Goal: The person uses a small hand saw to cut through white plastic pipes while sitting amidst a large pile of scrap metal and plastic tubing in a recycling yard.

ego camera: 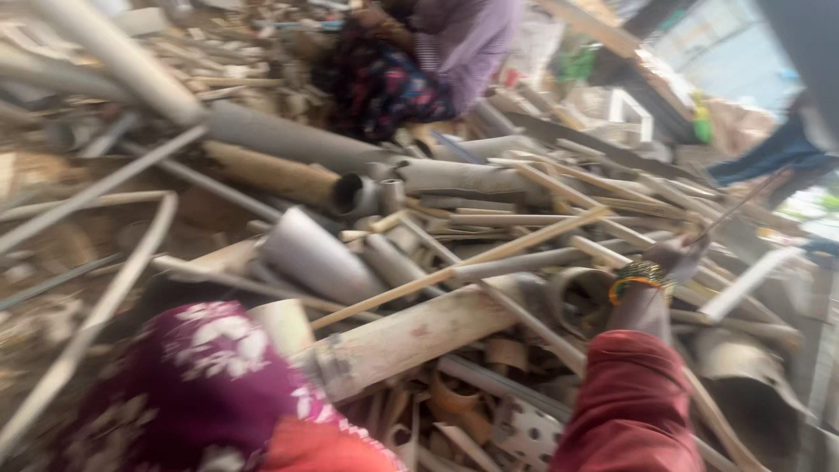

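A: Where the pipes [454, 179] and sticks are piled up, what is held by the right hand [677, 258]?

B: A thin rod [738, 205] is gripped there. The fingers are closed around its low end, and the rod is pointed up and to the right, away from the heap. It looks as if it is held at the end so it can be lifted free of the rest. The picture is blurred, so the grip cannot be seen clearly.

A: And the left hand?

B: It cannot be seen. Only a red sleeve and a flowered cloth [210, 385] are shown at the bottom left, so whether it is open or shut cannot be told.

A: What is lying near the right hand?

B: Bright bangles [641, 278] are worn on the wrist. Just under it a bent grey pipe [581, 301] is found, and a long pale stick [463, 267] is laid across a fat pipe [411, 336].

A: Is someone else there?

B: Yes, a person in purple [468, 44] is crouched at the far side of the pile.
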